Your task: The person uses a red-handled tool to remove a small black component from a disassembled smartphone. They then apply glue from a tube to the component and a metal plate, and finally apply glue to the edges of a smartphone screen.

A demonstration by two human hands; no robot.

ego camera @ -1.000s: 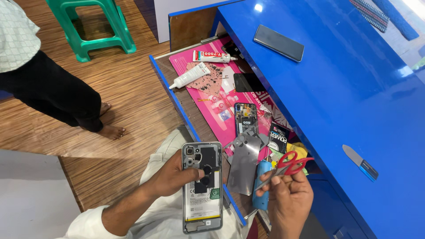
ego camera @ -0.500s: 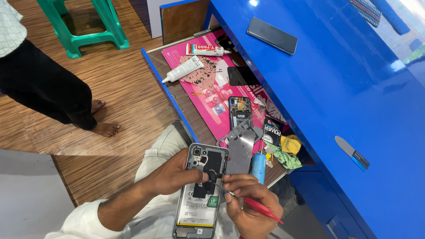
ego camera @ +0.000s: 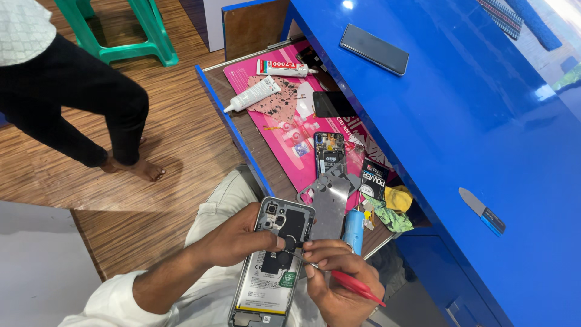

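Observation:
An opened smartphone (ego camera: 272, 266) with its back off lies over my lap, showing a white battery and black shielding. My left hand (ego camera: 233, 236) grips its left edge, thumb pressed on the black upper part. My right hand (ego camera: 339, 284) holds a red-handled screwdriver (ego camera: 354, 286), whose metal tip touches the phone's middle by my left thumb. A grey back cover (ego camera: 330, 206) leans just beyond, in the open drawer.
The open drawer (ego camera: 242, 145) holds a pink mat (ego camera: 284, 130), two glue tubes (ego camera: 254, 94), another opened phone (ego camera: 328, 152), a blue cylinder (ego camera: 353, 230) and crumpled cloths (ego camera: 393, 206). On the blue desk (ego camera: 460, 121) lie a dark phone (ego camera: 374, 49) and a pry tool (ego camera: 481, 210). A person's legs (ego camera: 78, 109) stand left, by a green stool (ego camera: 130, 30).
My right hand came away from the red scissors in the drawer and now holds the red screwdriver at the phone. The view has shifted closer to the phone.

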